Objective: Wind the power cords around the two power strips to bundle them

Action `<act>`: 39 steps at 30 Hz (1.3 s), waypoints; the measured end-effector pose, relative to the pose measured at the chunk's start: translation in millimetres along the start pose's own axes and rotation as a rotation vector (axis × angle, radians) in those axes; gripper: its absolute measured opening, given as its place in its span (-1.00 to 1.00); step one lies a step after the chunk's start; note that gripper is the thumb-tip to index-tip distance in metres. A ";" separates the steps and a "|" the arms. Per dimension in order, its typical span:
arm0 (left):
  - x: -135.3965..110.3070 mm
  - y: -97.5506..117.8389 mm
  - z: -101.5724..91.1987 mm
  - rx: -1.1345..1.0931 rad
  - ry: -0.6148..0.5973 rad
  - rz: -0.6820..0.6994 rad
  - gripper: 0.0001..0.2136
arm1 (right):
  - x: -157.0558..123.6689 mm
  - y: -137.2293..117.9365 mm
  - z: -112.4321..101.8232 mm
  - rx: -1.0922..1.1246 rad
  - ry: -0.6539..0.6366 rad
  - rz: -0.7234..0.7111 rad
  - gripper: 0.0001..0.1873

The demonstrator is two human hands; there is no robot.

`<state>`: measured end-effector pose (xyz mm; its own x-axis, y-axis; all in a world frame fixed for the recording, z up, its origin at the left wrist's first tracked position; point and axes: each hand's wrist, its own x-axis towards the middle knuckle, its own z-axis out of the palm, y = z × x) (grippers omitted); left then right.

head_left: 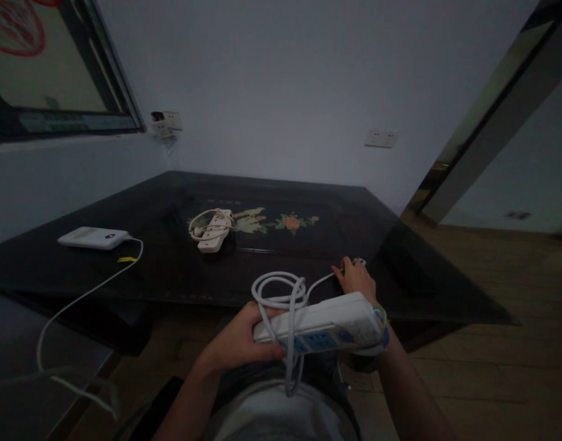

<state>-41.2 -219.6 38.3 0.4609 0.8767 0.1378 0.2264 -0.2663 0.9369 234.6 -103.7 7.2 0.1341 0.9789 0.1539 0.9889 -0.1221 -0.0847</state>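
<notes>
My left hand (pixel 248 337) is closed round the left end of a white power strip (pixel 336 318) with blue socket faces, held tilted in front of my body. Its white cord (pixel 281 300) is looped around that end, and a length of it runs up to my right hand (pixel 357 282). The fingers of my right hand are closed on the cord's plug (pixel 361 262), which shows only in part beyond them. My right forearm passes behind the strip's right end, with coloured bands at the wrist.
On the dark table (pixel 281 263) lies a second power strip (pixel 213 236) with its cord coiled on top. A white power bank (pixel 95 237) with a cable (pixel 79 301) hanging over the edge is at the left. Wall sockets (pixel 380 138) sit behind the table.
</notes>
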 end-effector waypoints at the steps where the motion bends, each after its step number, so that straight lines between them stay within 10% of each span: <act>1: 0.5 1.7 0.1 0.003 -0.016 0.012 -0.39 | 0.9 -3.6 -3.8 0.032 0.027 -0.025 -0.69; 6: 3.1 14.0 4.0 -0.030 -0.052 0.061 -0.51 | -5.9 -43.1 -51.3 0.644 0.012 -0.561 -0.80; 10: 3.6 18.3 7.1 -0.052 0.000 0.065 -0.57 | -10.2 -86.7 -91.6 0.834 -0.496 -1.055 -0.73; 14: 3.7 16.1 6.2 -0.043 -0.032 0.063 -0.56 | 2.6 -107.6 -101.9 0.784 -0.698 -1.257 -0.79; 19: 2.9 5.6 5.8 -0.074 -0.046 0.028 -0.54 | 28.0 -96.7 -92.1 0.987 -0.574 -1.032 -0.82; 28: -5.2 -30.6 9.4 -0.192 0.287 -0.068 -0.43 | 53.7 -56.9 -69.8 1.543 -0.354 -0.291 -0.67; 39: 12.0 -19.0 15.6 -0.536 0.480 -0.142 -0.40 | 19.8 -46.2 -73.3 1.615 0.047 -0.264 -0.63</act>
<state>-26.7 -210.3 17.2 0.0039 0.9999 0.0136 -0.2518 -0.0121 0.9677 196.2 -90.6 86.4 0.0138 0.9343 0.3562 -0.1017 0.3557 -0.9291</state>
